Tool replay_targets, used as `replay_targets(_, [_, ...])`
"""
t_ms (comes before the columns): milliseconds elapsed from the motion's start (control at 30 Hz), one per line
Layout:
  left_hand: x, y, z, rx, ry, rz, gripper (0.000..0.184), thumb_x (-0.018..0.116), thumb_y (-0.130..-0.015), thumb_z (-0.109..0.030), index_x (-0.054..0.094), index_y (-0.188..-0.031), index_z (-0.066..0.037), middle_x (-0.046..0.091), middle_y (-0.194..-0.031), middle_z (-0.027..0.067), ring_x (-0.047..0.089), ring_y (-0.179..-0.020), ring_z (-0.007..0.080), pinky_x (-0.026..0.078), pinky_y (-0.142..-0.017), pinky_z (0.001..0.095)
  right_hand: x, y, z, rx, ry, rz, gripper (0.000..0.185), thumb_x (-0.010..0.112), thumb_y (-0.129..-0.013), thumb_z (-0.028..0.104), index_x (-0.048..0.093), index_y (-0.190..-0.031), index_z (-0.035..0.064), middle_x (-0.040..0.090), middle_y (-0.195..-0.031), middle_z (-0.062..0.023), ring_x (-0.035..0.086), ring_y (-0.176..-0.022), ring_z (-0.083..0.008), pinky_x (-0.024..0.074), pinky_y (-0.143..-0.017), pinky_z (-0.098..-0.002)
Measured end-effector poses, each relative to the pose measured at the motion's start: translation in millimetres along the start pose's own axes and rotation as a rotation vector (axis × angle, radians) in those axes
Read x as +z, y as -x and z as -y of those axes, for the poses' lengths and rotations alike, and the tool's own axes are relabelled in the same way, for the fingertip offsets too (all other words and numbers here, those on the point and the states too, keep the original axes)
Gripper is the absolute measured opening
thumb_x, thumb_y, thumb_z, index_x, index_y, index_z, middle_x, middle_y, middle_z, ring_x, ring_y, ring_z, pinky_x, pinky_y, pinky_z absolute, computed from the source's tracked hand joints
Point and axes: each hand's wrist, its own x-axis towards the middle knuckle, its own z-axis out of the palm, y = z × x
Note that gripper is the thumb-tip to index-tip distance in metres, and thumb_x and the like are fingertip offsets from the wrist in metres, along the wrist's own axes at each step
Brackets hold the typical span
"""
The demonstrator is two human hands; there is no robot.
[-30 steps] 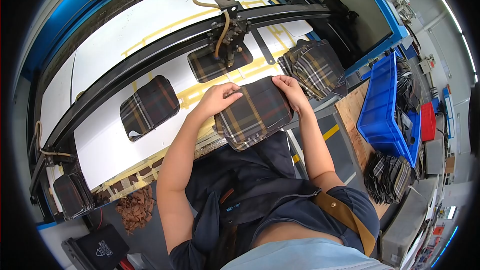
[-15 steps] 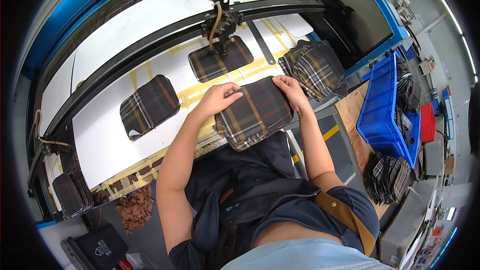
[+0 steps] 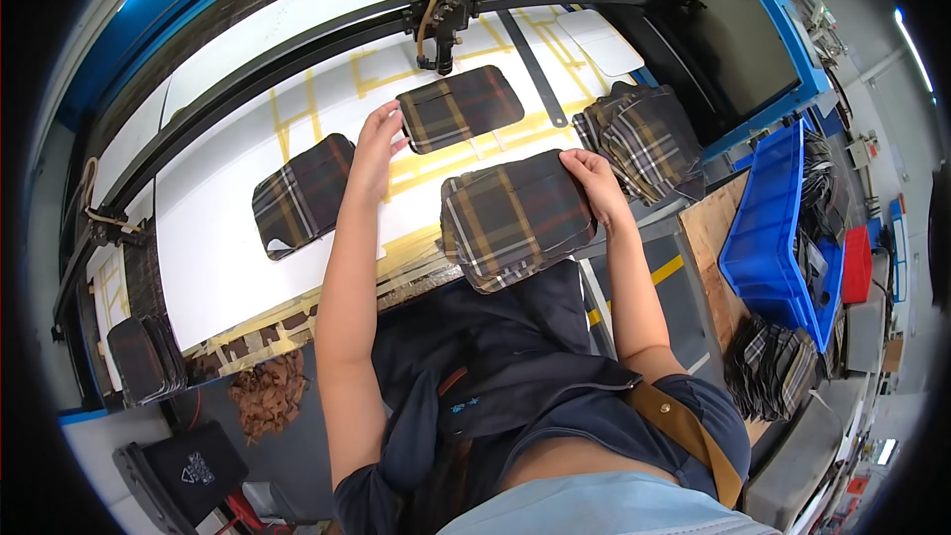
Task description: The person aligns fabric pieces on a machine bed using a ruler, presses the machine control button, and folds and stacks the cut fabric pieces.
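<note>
My right hand (image 3: 598, 184) grips the upper right corner of a stack of plaid fabric pieces (image 3: 520, 213) at the machine's front edge. My left hand (image 3: 376, 147) is off the stack, fingers apart, at the left edge of a plaid piece (image 3: 462, 107) lying on the white bed. Whether its fingertips touch that piece is hard to tell. Left of my left hand another plaid piece (image 3: 305, 196) lies on the bed, with a small white patch at its lower corner. A fanned pile of plaid pieces (image 3: 644, 142) is just beyond my right hand.
A machine head (image 3: 436, 20) hangs from a black rail above the white bed (image 3: 208, 267). At the right are a blue crate (image 3: 761, 228), a red bin (image 3: 856, 265) and more plaid pieces (image 3: 773, 367). Brown scraps (image 3: 267, 394) and another dark stack (image 3: 146, 359) are at lower left.
My left hand has let go of the stack and moved up and left to the upper plaid piece. The machine head and rail have moved away from me over the bed. The view has shifted slightly.
</note>
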Motion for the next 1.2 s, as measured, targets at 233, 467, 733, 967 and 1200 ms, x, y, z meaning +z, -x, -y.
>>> replay_targets(233, [19.0,-14.5,-0.5,0.133,-0.674,-0.015,0.033,0.064,-0.088,-0.018,0.063,-0.118,-0.004,0.064,-0.109,0.0081,0.061,-0.091,0.0179,0.048,-0.079,0.0302,-0.7,0.4,-1.7,-0.004,-0.030,0.001,0.017,0.057,-0.099,0.018,0.063,-0.096,0.0024,0.067,-0.081,0.0000,0.059,-0.067,-0.0050,0.0478,-0.061,-0.0207])
replay_targets(467, [10.5,-15.8,-5.8,0.466,-0.723,-0.071,0.037,0.062,-0.084,-0.001,0.065,-0.120,-0.007,0.064,-0.109,0.0074,0.050,-0.068,0.0133,0.045,-0.067,0.0263,0.2,1.0,-2.8,-0.025,-0.058,-0.008,0.017,0.058,-0.098,0.017,0.063,-0.096,0.0018,0.067,-0.082,0.0000,0.060,-0.068,-0.0052,0.0481,-0.062,-0.0204])
replay_targets(733, [-59.6,104.7,-107.5,0.490,-0.818,-0.188,0.038,0.060,-0.088,-0.001,0.065,-0.123,-0.012,0.062,-0.118,0.0036,0.042,-0.067,0.0068,0.039,-0.062,0.0202,-1.3,-0.7,-7.8,-0.063,-0.031,-0.008,0.019,0.058,-0.098,0.018,0.065,-0.098,0.0006,0.067,-0.083,0.0000,0.059,-0.070,-0.0038,0.0467,-0.063,-0.0193])
replay_targets(967, [-195.1,113.6,-43.9,0.253,-0.443,-0.280,0.040,0.060,-0.091,-0.001,0.061,-0.130,-0.009,0.063,-0.106,-0.0011,0.042,-0.069,0.0024,0.037,-0.063,0.0157,0.1,1.8,0.4,-0.013,0.025,0.033,0.021,0.058,-0.099,0.022,0.064,-0.097,0.0023,0.065,-0.083,0.0028,0.056,-0.071,-0.0021,0.0448,-0.065,-0.0186])
replay_targets(1200, [-170.7,121.5,-48.4,0.546,-1.581,-0.700,0.041,0.067,-0.088,-0.012,0.058,-0.128,-0.006,0.058,-0.119,0.0159,0.056,-0.106,0.0271,0.045,-0.091,0.0360,-11.3,16.8,23.2,-0.063,0.618,0.121,0.012,0.064,-0.092,0.010,0.060,-0.087,-0.0004,0.055,-0.068,0.0013,0.047,-0.065,-0.0036,0.0389,-0.056,-0.0233])
